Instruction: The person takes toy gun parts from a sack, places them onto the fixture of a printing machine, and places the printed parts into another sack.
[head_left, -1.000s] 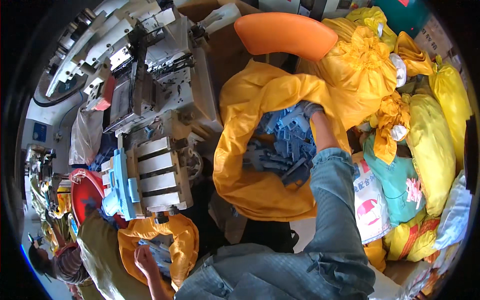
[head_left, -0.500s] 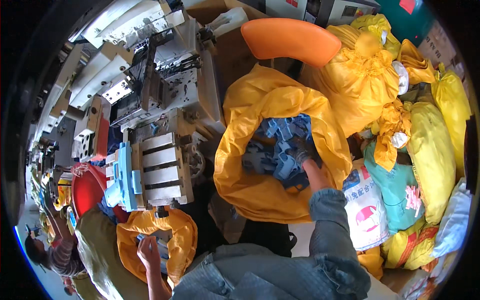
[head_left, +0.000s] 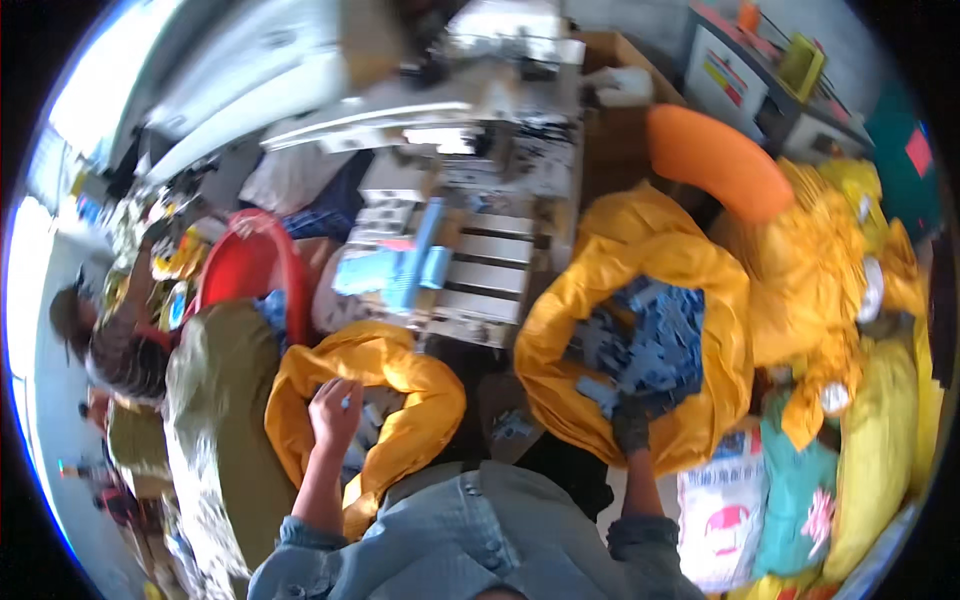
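My right hand (head_left: 632, 425), in a dark grey glove, is closed at the near inner side of a large orange-yellow sack (head_left: 560, 310). A light-blue plastic part (head_left: 598, 392) juts from its fingertips. Behind it, many blue plastic parts (head_left: 660, 335) fill the sack. My bare left hand (head_left: 336, 412) is closed over a smaller orange sack (head_left: 438, 400), and a small pale-blue piece shows between its fingers. A light-blue toy pistol (head_left: 415, 265) lies on the slotted metal bed (head_left: 490, 265) of a machine, ahead of both hands.
An orange chair back (head_left: 715, 160) stands behind the large sack. Full yellow sacks (head_left: 880, 440), a green sack (head_left: 795, 480) and a white printed sack (head_left: 720, 520) crowd the right. At left are a red tub (head_left: 255, 265), an olive sack (head_left: 225, 420) and another person (head_left: 125, 345).
The view has swung left, shifting the scene rightward. My right hand has drawn back from the heap toward the sack's near side, with a blue part in it. My left hand has lifted somewhat.
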